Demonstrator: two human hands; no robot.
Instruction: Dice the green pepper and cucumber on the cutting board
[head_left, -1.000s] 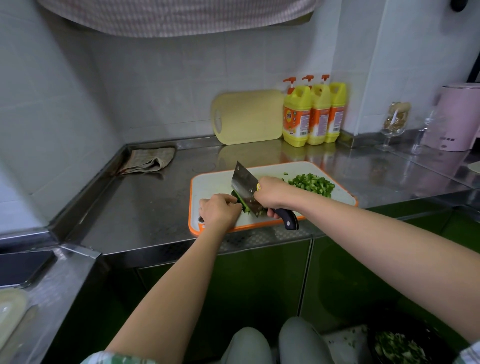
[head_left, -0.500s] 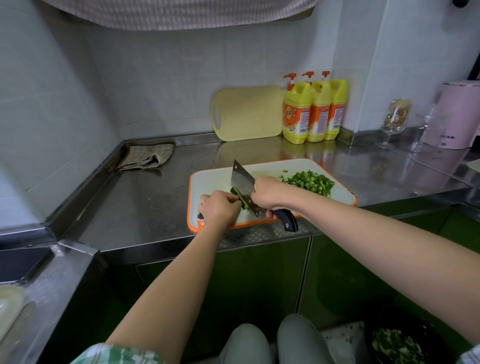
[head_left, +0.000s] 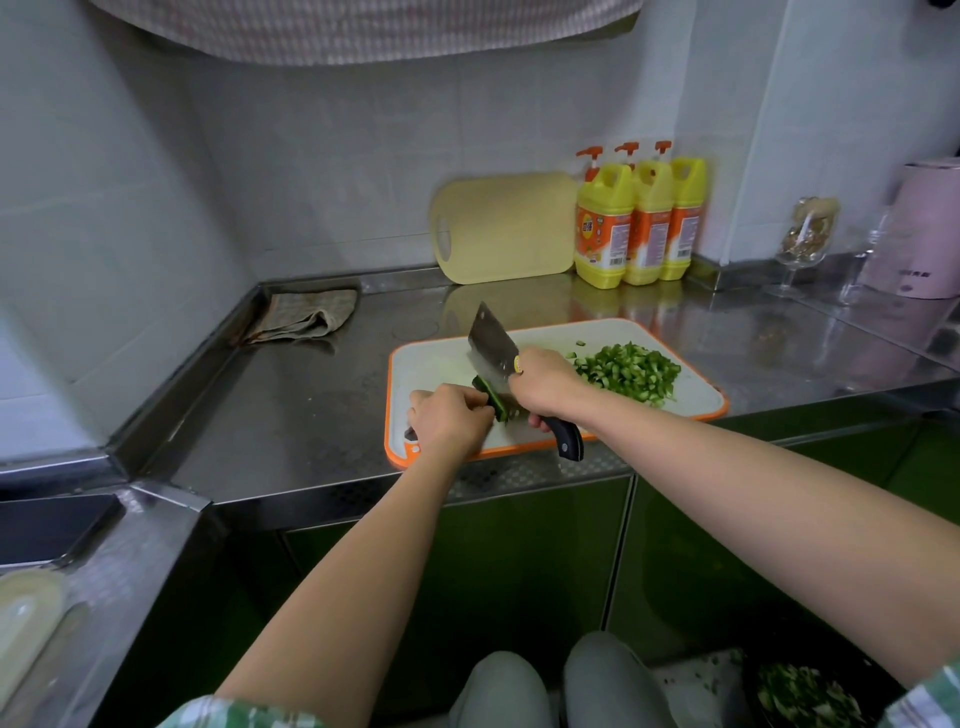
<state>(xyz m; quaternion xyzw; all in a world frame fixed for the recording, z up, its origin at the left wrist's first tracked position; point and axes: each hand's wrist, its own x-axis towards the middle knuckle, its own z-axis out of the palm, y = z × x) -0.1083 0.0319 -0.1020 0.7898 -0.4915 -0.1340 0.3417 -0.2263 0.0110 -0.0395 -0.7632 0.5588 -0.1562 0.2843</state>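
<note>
A white cutting board with an orange rim (head_left: 431, 358) lies on the steel counter. My left hand (head_left: 449, 418) curls over dark green cucumber strips (head_left: 492, 397) near the board's front edge and holds them down. My right hand (head_left: 543, 382) grips a cleaver (head_left: 491, 343) by its black handle, the blade standing on the strips just right of my left fingers. A heap of diced green pieces (head_left: 631, 371) sits on the right half of the board.
A beige board (head_left: 504, 228) leans on the back wall beside three yellow detergent bottles (head_left: 641, 228). A folded cloth (head_left: 304, 317) lies back left. A glass (head_left: 805, 239) and a pink appliance (head_left: 919, 234) stand at right. A bowl of green scraps (head_left: 800, 691) sits on the floor.
The cleaver keeps chopping in small strokes at the same spot on the cucumber strips. Both hands stay in place; the view has shifted slightly.
</note>
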